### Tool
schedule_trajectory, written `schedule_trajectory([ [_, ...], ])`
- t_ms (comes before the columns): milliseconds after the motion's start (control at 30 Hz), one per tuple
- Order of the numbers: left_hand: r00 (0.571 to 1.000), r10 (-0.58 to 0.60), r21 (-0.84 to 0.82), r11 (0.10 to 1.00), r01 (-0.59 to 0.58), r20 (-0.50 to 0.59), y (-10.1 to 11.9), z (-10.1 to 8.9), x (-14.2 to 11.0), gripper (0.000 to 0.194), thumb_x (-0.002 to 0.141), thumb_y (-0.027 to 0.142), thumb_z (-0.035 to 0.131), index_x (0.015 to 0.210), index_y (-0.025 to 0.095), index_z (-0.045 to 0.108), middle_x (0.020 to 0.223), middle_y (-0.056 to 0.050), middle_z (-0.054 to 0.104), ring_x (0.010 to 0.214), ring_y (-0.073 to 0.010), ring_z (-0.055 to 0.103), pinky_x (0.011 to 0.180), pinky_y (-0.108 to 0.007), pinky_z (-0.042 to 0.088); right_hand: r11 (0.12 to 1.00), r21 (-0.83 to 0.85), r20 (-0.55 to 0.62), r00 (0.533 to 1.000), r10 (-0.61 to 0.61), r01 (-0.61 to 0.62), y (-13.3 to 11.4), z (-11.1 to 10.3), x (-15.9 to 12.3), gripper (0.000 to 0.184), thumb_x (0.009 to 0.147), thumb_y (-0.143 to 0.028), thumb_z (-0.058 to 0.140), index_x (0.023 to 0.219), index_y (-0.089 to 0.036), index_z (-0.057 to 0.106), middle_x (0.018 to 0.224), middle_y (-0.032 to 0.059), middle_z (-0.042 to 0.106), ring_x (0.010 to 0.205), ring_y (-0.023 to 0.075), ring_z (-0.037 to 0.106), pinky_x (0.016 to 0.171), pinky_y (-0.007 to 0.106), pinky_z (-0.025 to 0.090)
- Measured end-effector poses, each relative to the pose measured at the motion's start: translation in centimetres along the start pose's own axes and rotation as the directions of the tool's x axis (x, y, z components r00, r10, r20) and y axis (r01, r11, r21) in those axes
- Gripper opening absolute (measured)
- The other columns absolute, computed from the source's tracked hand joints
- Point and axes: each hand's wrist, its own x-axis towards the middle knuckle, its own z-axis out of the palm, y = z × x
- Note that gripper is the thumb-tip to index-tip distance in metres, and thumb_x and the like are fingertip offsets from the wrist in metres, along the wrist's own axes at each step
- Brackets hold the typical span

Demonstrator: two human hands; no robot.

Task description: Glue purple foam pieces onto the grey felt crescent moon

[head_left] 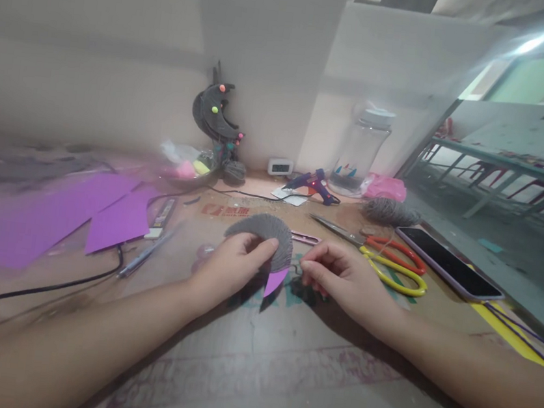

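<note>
My left hand [236, 262] grips a purple paper crescent, its thumb pressed flat on top. Grey yarn [276, 234] is wound over most of the crescent, and a bare purple tip [275, 282] points down toward the table. Just right of that tip, my right hand [335, 273] is closed in a pinch on a thin strand of the grey yarn; the strand is hard to make out between its fingertips. Beyond the right hand lie scissors [393, 283] with orange and yellow handles. Part of a pink cutter [305, 238] shows behind the crescent.
Purple sheets [120, 223], a pen [143, 258] and a black cable [47, 278] lie left. At the back stand a grey crescent decoration [211, 112], a glue gun [316, 184] and a clear bottle [359, 152]. A yarn ball [391, 211] and phone [449, 263] are right.
</note>
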Motion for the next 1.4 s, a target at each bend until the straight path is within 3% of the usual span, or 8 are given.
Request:
schedule_trajectory([
  [233, 1.000, -0.007, 0.008, 1.000, 0.006, 0.018, -0.5, 0.1, 0.4, 0.043, 0.083, 0.057, 0.052, 0.072, 0.018, 0.063, 0.071, -0.004, 0.068, 0.071, -0.0208, 0.063, 0.061, -0.029, 0.044, 0.990, -0.076, -0.006, 0.993, -0.120, 0.119, 0.1, -0.4, -0.4, 0.009, 0.086, -0.020, 0.054, 0.079, -0.019, 0.060, 0.066, -0.0014, 0.059, 0.055, 0.0101, 0.053, 0.052, 0.023, 0.044],
  [400, 1.000, 0.018, 0.006, 1.000, -0.018, 0.025, -0.7, 0.1, 0.5, 0.043, 0.084, 0.057, 0.051, 0.072, 0.017, 0.064, 0.070, -0.003, 0.067, 0.070, -0.0199, 0.061, 0.063, -0.029, 0.043, 0.944, -0.212, 0.001, 0.966, -0.260, 0.254, 0.3, -0.6, -0.6, 0.024, 0.081, -0.006, 0.046, 0.069, -0.020, 0.061, 0.067, -0.0008, 0.060, 0.065, 0.0117, 0.056, 0.062, 0.025, 0.045],
  [633, 1.000, 0.006, 0.016, 1.000, -0.006, 0.013, -0.2, 0.0, 0.3, 0.042, 0.083, 0.057, 0.052, 0.068, 0.019, 0.061, 0.070, -0.002, 0.067, 0.070, -0.0198, 0.062, 0.061, -0.028, 0.043, 0.966, -0.134, -0.042, 0.972, -0.230, 0.222, 0.5, 0.1, -1.0, 0.010, 0.090, -0.031, 0.063, 0.091, -0.021, 0.065, 0.084, 0.0033, 0.068, 0.073, 0.0150, 0.064, 0.067, 0.028, 0.052],
  [767, 1.000, 0.022, -0.001, 1.000, -0.022, 0.009, -0.2, 0.0, 0.3, 0.040, 0.083, 0.054, 0.053, 0.066, 0.019, 0.061, 0.071, -0.003, 0.069, 0.070, -0.0196, 0.062, 0.061, -0.028, 0.044, 0.959, -0.068, -0.056, 0.958, -0.281, 0.277, 0.6, 0.2, -1.0, 0.013, 0.090, -0.026, 0.063, 0.102, -0.022, 0.060, 0.090, 0.0036, 0.067, 0.080, 0.0156, 0.065, 0.075, 0.030, 0.054],
  [967, 1.000, 0.025, 0.036, 0.999, -0.026, 0.013, -0.3, -0.1, 0.4, 0.041, 0.084, 0.055, 0.052, 0.065, 0.019, 0.061, 0.069, -0.003, 0.068, 0.069, -0.0198, 0.062, 0.060, -0.028, 0.044, 0.878, -0.131, -0.063, 0.880, -0.470, 0.460, 1.0, 0.4, -0.9, 0.028, 0.091, -0.009, 0.052, 0.113, -0.025, 0.054, 0.105, 0.0047, 0.060, 0.095, 0.0152, 0.060, 0.087, 0.033, 0.052],
  [1233, 0.999, 0.035, 0.023, 0.999, -0.036, 0.024, -0.4, -0.1, 0.3, 0.042, 0.085, 0.055, 0.053, 0.067, 0.019, 0.061, 0.070, -0.003, 0.067, 0.070, -0.0198, 0.062, 0.062, -0.029, 0.044, 0.819, -0.314, -0.029, 0.857, -0.514, 0.480, 0.5, 0.1, -1.0, 0.021, 0.092, -0.012, 0.055, 0.108, -0.025, 0.058, 0.097, 0.0042, 0.064, 0.086, 0.0164, 0.061, 0.078, 0.031, 0.051],
  [1333, 0.999, 0.040, 0.025, 0.999, -0.040, 0.018, -0.6, -0.1, 0.5, 0.043, 0.084, 0.057, 0.051, 0.069, 0.018, 0.062, 0.072, -0.003, 0.068, 0.072, -0.0205, 0.062, 0.064, -0.029, 0.044, 0.743, -0.415, 0.074, 0.833, -0.548, 0.525, 0.0, -0.2, -1.2, 0.015, 0.093, -0.014, 0.055, 0.101, -0.024, 0.063, 0.084, 0.0023, 0.068, 0.076, 0.0146, 0.062, 0.070, 0.027, 0.049],
  [1400, 0.999, 0.041, 0.027, 0.999, -0.041, 0.015, -0.6, -0.1, 0.5, 0.044, 0.084, 0.058, 0.051, 0.072, 0.018, 0.063, 0.074, -0.003, 0.068, 0.073, -0.0202, 0.062, 0.066, -0.030, 0.045, 0.636, -0.477, 0.172, 0.774, -0.609, 0.606, -0.1, -0.5, -1.2, 0.016, 0.096, -0.015, 0.052, 0.101, -0.023, 0.065, 0.075, 0.0013, 0.066, 0.068, 0.0134, 0.059, 0.063, 0.025, 0.045],
])
